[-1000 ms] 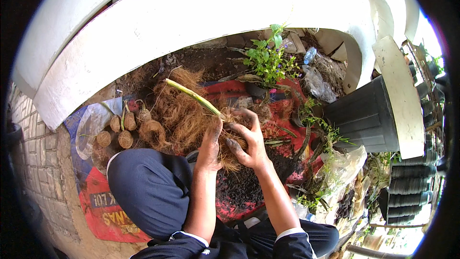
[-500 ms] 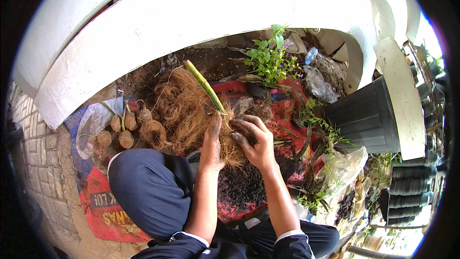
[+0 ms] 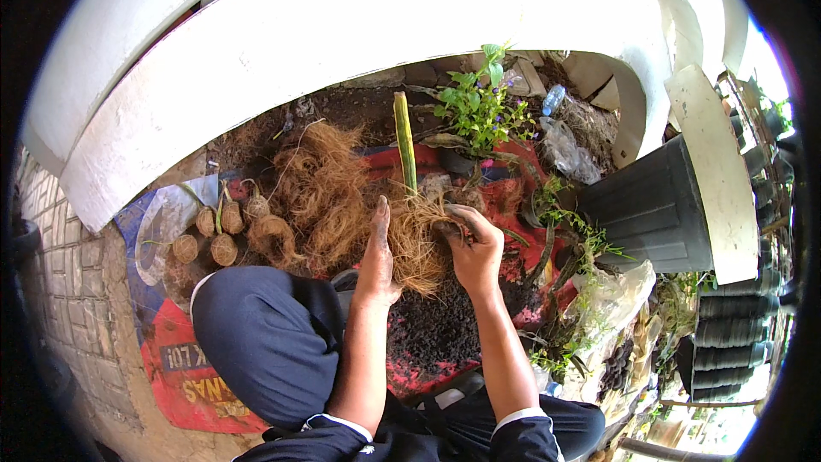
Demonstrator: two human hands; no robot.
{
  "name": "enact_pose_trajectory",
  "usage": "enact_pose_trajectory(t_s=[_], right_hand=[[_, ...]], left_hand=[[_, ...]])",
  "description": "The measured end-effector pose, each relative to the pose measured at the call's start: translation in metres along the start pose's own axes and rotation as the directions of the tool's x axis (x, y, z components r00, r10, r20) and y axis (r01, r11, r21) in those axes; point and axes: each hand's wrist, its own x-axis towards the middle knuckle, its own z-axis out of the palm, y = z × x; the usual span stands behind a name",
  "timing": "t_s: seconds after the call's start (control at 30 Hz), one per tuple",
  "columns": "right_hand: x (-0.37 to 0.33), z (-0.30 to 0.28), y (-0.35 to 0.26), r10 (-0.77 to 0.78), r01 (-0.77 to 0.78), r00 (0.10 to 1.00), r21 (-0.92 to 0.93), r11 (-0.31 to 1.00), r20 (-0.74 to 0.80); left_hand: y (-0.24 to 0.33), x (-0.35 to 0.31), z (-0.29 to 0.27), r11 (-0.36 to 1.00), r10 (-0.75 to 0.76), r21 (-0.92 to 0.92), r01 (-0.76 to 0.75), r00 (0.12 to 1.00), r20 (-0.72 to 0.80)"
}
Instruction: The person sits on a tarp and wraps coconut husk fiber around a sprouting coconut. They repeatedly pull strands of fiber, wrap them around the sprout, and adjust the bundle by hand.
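A bundle of brown coconut fibre [image 3: 419,248] is between my hands, with a thick green-and-yellow leaf cutting [image 3: 405,141] rising nearly upright from its top. My left hand [image 3: 376,258] is edge-on, its fingers straight and its palm against the bundle's left side. On the right side, my right hand [image 3: 476,248] has bent fingers and thumb gripping the fibre; some fingertips are hidden in the strands. Dark soil marks both hands. The lower end of the cutting is hidden in the fibre. Left of my left hand lies a loose heap of coconut fibre [image 3: 321,192].
Several fibre-wrapped balls [image 3: 224,248] with green shoots rest at the left. Dark soil [image 3: 436,334] lies on a red sheet [image 3: 184,376] below my hands. A flowering plant [image 3: 483,103] grows ahead, a black pot [image 3: 650,205] lies at right, and a white curved structure [image 3: 342,26] spans the back.
The leaf cutting has swung from leaning left to nearly upright. My right hand has shifted slightly right, its fingers more curled into the fibre, and the bundle has spread wider.
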Motion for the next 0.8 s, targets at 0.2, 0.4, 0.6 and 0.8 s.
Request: enact_pose_trajectory(t_s=[0.2,0.4,0.6,0.8], right_hand=[[-0.002,0.001,0.008,0.221,-0.153,0.964,0.374,0.914,-0.146],[0.011,-0.016,0.002,-0.166,0.156,0.985,0.163,0.974,0.046],[0.01,-0.027,-0.012,-0.172,0.227,0.925,-0.132,0.965,0.338],[0.004,-0.022,-0.023,-0.238,0.284,0.876,-0.05,0.958,0.419]], left_hand=[[-0.005,0.005,-0.009,0.997,-0.061,-0.057,0.061,0.998,0.01],[-0.001,0.0,0.0,0.996,-0.071,-0.053,0.071,0.998,0.0],[0.004,-0.003,-0.001,0.994,-0.075,-0.077,0.083,0.992,0.1],[-0.007,-0.002,-0.013,0.999,0.0,-0.042,0.006,0.99,0.139]])
